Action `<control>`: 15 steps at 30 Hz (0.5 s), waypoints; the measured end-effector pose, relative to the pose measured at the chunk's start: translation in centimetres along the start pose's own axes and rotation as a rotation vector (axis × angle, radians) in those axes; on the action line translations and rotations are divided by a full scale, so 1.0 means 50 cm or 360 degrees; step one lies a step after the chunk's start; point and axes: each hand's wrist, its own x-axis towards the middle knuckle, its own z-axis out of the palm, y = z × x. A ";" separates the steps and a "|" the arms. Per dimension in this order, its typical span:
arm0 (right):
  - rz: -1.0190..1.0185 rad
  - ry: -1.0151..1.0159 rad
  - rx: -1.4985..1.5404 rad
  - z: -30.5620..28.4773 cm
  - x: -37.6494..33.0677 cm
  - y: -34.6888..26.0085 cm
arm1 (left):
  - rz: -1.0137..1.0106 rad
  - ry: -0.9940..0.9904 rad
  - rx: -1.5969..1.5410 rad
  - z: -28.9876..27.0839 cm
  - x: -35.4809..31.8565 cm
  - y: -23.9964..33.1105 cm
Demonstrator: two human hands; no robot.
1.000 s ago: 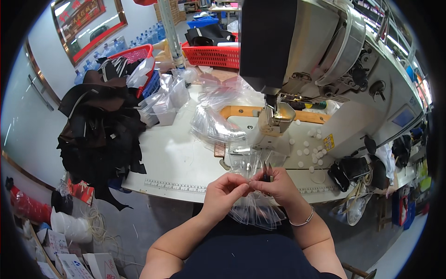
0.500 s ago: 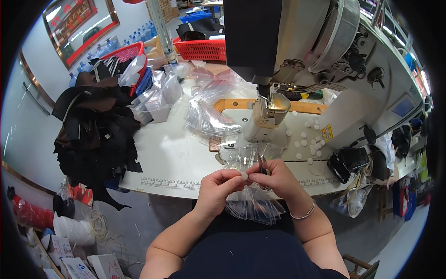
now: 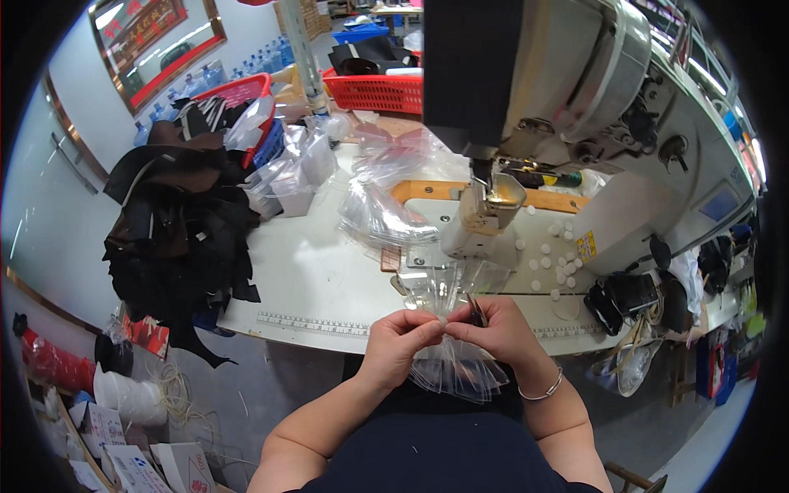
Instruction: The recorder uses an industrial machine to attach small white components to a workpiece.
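Note:
In front of my body, at the table's near edge, my left hand (image 3: pixel 399 343) pinches the gathered middle of a bunch of clear plastic sheets (image 3: pixel 457 371). The sheets fan out above the fingers onto the table and hang below them. My right hand (image 3: pixel 501 333) meets the left at the pinch, thumb and finger pressed together. It also keeps a pair of small scissors (image 3: pixel 475 312) in its grip, dark blades pointing away from me. What lies exactly between the fingertips is mostly covered. Several small white discs (image 3: pixel 567 268) lie loose on the table to the right.
A sewing machine (image 3: pixel 477 226) stands just beyond my hands, its head overhanging. More clear plastic sheets (image 3: pixel 382 215) lie to its left. Black fabric scraps (image 3: pixel 177 238) heap over the table's left side. A red basket (image 3: pixel 378 92) stands behind; a black pouch (image 3: pixel 622 296) sits right.
The whole view has shifted slightly. A white disc that showed between my fingertips is now mostly hidden by them. The scissors have turned a little, and both hands still pinch the bunch.

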 end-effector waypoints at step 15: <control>-0.0006 -0.0240 0.0054 -0.021 0.014 -0.038 | 0.0047 -0.0063 -0.0038 0.000 -0.006 0.030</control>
